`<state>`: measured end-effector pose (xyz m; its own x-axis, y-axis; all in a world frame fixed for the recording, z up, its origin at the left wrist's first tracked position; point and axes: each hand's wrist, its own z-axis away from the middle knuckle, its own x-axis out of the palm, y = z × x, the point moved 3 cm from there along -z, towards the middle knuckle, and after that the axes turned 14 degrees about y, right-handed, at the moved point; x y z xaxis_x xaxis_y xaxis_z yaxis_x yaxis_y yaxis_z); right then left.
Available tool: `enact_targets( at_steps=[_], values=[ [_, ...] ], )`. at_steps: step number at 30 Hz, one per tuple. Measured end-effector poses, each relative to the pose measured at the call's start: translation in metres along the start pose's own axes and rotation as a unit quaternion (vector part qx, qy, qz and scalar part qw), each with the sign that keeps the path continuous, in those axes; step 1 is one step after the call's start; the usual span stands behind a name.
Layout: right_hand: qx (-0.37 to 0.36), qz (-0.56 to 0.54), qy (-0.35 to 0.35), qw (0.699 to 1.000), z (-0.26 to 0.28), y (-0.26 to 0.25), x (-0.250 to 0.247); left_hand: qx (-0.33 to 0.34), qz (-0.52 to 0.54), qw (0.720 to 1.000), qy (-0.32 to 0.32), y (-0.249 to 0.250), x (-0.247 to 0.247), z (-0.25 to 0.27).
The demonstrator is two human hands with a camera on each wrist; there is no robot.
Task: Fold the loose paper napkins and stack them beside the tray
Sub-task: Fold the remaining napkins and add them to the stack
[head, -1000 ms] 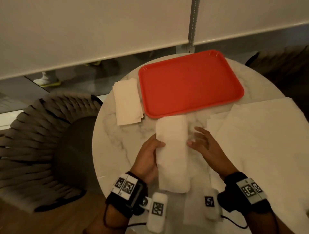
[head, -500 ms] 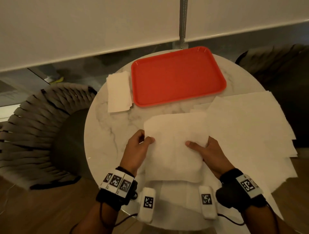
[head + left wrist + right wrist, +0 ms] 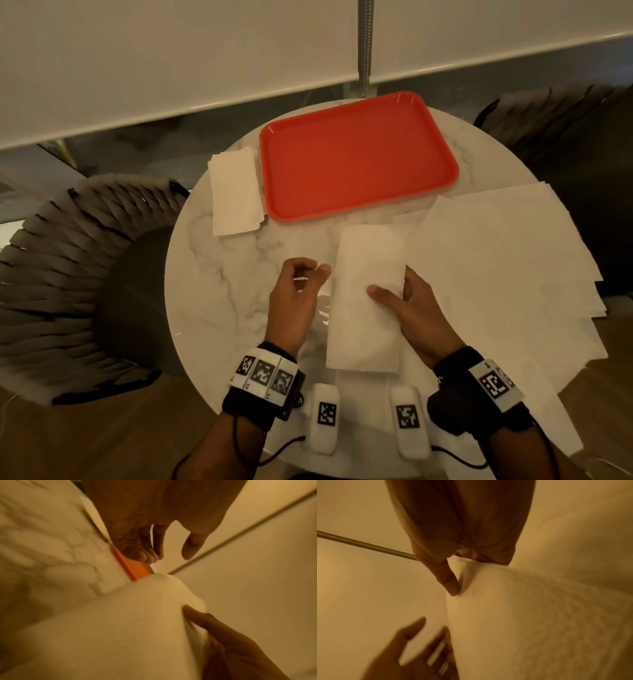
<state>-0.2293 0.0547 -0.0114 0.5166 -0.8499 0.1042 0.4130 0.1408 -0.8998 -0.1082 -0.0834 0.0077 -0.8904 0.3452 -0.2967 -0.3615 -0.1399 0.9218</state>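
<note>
A white paper napkin, folded into a long narrow strip, lies on the marble table in front of the red tray. My right hand pinches its right edge, thumb on top and fingers underneath; the right wrist view shows the thumb pressed into the napkin. My left hand hovers just left of the strip, fingers loosely curled and holding nothing. In the left wrist view the left hand is empty above the napkin. A stack of folded napkins lies against the tray's left side.
A pile of loose unfolded napkins covers the right part of the round table and overhangs its edge. A woven chair stands at the left and another at the far right. A roller blind hangs behind the table.
Half a second ago both hands pinched a wider sheet. Now it lies as a narrow strip, my left hand has let go, and my right hand still holds it.
</note>
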Motion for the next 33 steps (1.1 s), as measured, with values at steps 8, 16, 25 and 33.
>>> enact_targets(
  at_steps=[8,16,25,33],
  values=[
    [-0.083,0.145,0.018,0.986,-0.038,-0.027,0.040,-0.063,0.038,0.996,-0.058,-0.003,-0.031,-0.084],
    [-0.141,0.486,0.218,0.835,-0.040,-0.004,-0.029,-0.112,0.068,0.990,0.052,0.001,-0.092,-0.239],
    [0.006,0.574,0.280,0.770,-0.021,0.041,-0.085,-0.033,-0.146,0.987,0.065,-0.013,-0.094,-0.333],
    [-0.049,0.513,0.296,0.804,-0.022,0.034,-0.067,0.019,-0.241,0.962,0.123,-0.006,-0.100,-0.308]
  ],
)
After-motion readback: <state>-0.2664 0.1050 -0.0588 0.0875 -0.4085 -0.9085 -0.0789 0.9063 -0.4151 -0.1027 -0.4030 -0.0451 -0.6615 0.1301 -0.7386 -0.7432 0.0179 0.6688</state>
